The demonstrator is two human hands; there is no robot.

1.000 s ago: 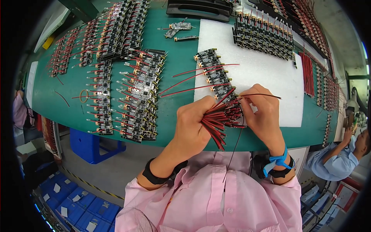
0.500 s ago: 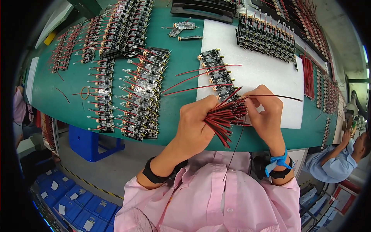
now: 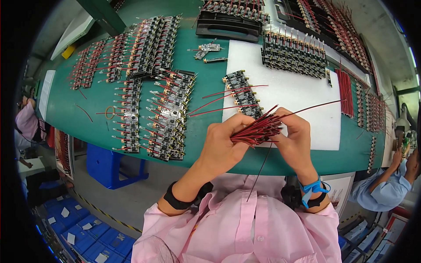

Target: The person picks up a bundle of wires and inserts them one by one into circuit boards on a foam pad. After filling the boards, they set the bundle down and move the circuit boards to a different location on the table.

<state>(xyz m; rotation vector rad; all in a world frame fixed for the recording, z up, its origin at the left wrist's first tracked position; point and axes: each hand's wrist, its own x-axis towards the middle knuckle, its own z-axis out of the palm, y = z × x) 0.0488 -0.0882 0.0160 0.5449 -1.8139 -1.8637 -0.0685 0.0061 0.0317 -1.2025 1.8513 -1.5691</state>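
Note:
My left hand (image 3: 223,147) grips a bundle of thin red wires (image 3: 256,131) over the near edge of the green table (image 3: 87,118). My right hand (image 3: 296,140) pinches one red wire (image 3: 313,107) of the bundle; it sticks out to the right over the white foam mat (image 3: 298,94). A dark wire (image 3: 259,168) hangs down from the bundle toward my pink shirt. Just beyond my hands, a short row of small circuit boards (image 3: 241,90) with red leads lies on the mat.
Rows of small wired circuit boards (image 3: 164,116) cover the table to the left. More boards (image 3: 294,55) and a black tray (image 3: 228,26) lie at the back. Loose red wires (image 3: 345,92) lie right of the mat. Another person (image 3: 386,188) sits at right; blue bins (image 3: 74,232) sit on the floor.
My hands have lifted slightly with the bundle, and my right hand has drawn one red wire further out to the right.

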